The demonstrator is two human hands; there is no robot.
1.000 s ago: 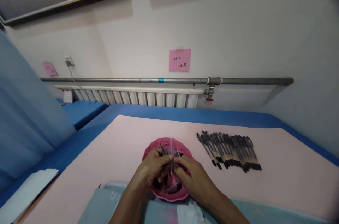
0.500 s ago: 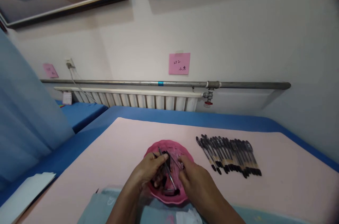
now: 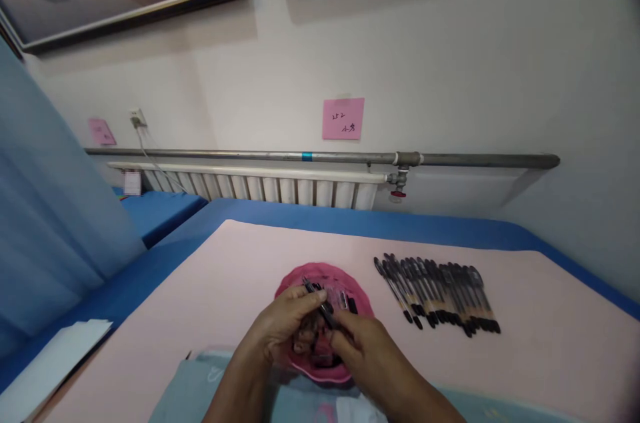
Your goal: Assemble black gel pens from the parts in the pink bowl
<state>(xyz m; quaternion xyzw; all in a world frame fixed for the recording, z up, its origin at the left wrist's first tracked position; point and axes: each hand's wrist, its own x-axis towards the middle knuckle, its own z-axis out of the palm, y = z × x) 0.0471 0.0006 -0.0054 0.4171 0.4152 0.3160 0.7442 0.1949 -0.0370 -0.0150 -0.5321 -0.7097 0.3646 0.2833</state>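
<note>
Over a pink scalloped bowl (image 3: 320,268), my left hand (image 3: 285,316) pinches a dark pen (image 3: 316,291) between thumb and fingers. My right hand (image 3: 360,339) grips the lower right end of the same pen; its fingertips partly hide what they hold there. Dark and clear pen parts (image 3: 351,305) lie in the bowl, mostly covered by my hands. To the right, a row of assembled black-ended clear pens (image 3: 435,293) lies side by side on the pink sheet.
The pink sheet (image 3: 250,256) covers a blue table (image 3: 350,219). White papers (image 3: 60,356) lie at the left edge, near a blue curtain (image 3: 60,209). A radiator (image 3: 280,186) and a metal pipe (image 3: 240,155) run along the wall behind. Light blue cloth (image 3: 195,383) is at the front.
My hands have come together on one pen, my right hand moving from a thin clear part in the bowl to the pen's end. The view has shifted slightly.
</note>
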